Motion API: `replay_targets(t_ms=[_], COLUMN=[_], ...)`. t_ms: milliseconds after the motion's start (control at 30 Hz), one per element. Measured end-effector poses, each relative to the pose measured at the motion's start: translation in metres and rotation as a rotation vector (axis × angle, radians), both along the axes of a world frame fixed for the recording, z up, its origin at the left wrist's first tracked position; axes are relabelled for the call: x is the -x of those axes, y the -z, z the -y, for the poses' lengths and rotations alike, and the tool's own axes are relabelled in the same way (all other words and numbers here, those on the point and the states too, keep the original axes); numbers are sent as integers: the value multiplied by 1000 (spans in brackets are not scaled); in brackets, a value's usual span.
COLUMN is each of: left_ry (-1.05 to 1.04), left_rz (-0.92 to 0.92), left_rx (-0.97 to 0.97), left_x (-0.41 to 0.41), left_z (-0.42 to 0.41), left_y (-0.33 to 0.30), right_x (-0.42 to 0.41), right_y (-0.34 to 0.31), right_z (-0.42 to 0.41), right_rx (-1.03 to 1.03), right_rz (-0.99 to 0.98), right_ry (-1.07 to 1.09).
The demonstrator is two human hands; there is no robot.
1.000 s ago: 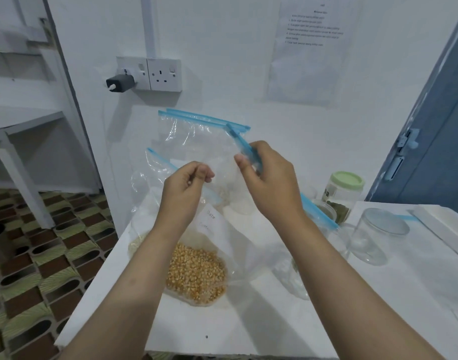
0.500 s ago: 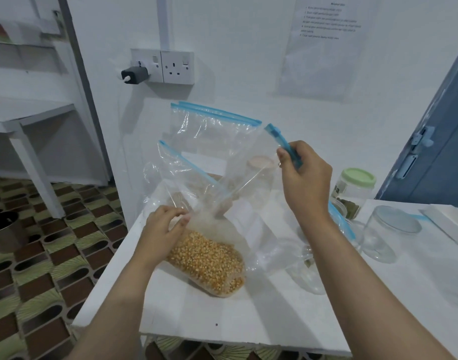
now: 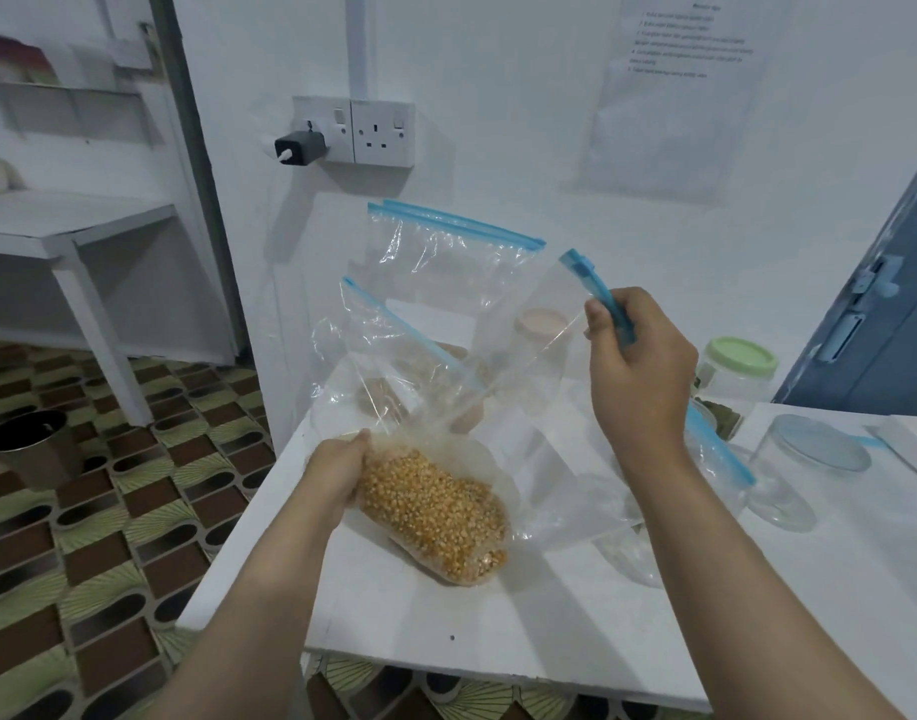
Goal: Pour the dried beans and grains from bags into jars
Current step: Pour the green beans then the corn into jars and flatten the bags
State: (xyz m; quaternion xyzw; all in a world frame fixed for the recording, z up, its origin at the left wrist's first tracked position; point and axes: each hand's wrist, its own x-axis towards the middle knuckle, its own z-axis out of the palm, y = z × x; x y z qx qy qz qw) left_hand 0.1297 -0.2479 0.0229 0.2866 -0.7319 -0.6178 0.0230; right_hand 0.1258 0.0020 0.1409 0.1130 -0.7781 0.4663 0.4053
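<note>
Head view shows the white table point(image 3: 498, 631) carrying all the task items, and I work at its near left corner. The corn bag point(image 3: 435, 511) lies there on its side, kernels bunched at the bottom end, clear upper part stretched up toward the right.

State of the hands: my left hand point(image 3: 337, 475) grips the bag at the gathered neck just above the kernels; my right hand point(image 3: 635, 366) pinches the blue zip strip point(image 3: 599, 298) at the bag's top corner, held well above the table.

Procedure, as I judge it: keep the left hand firm on the neck so the kernels stay put, and pull the zip strip with the right hand until the mouth parts fully. Lift the bag only once a jar is under the mouth; a half-open seal would probably scatter kernels.

Two more zip bags stand behind, toward the table's far left edge: the taller bag point(image 3: 446, 262) and the lower bag point(image 3: 394, 345). A clear open jar point(image 3: 799, 470) sits toward the right edge. A green-lidded jar point(image 3: 739, 371) stands at the far edge beside the wall.

Room: white wall with a double socket point(image 3: 363, 129) and a black plug adapter point(image 3: 298, 148), a posted sheet point(image 3: 680, 90), a blue door point(image 3: 882, 330) at right, patterned floor tiles point(image 3: 82, 537) and a white side shelf point(image 3: 72, 226) at left.
</note>
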Motion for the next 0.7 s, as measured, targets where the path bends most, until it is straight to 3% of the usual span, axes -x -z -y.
replay_targets(t_ms=[67,167,333,700], left_ry=[-8,-21,-51,-130], left_rz=[-25,-119,-326,-554], left_rx=[-278,-428,-357,-173], left_x=[-2,-2,3,7], left_z=[1,-2,-1,-5], left_y=[-6,-20,-48,-57], right_x=[-3,-6,-10,-8], right_y=[-1,-6,-13,-19], right_z=[-3,-10,-24,-37], right_rx=[18,57,122,123], right_rz=[-6,-29,-42,-38], right_ry=[4,16,46,30])
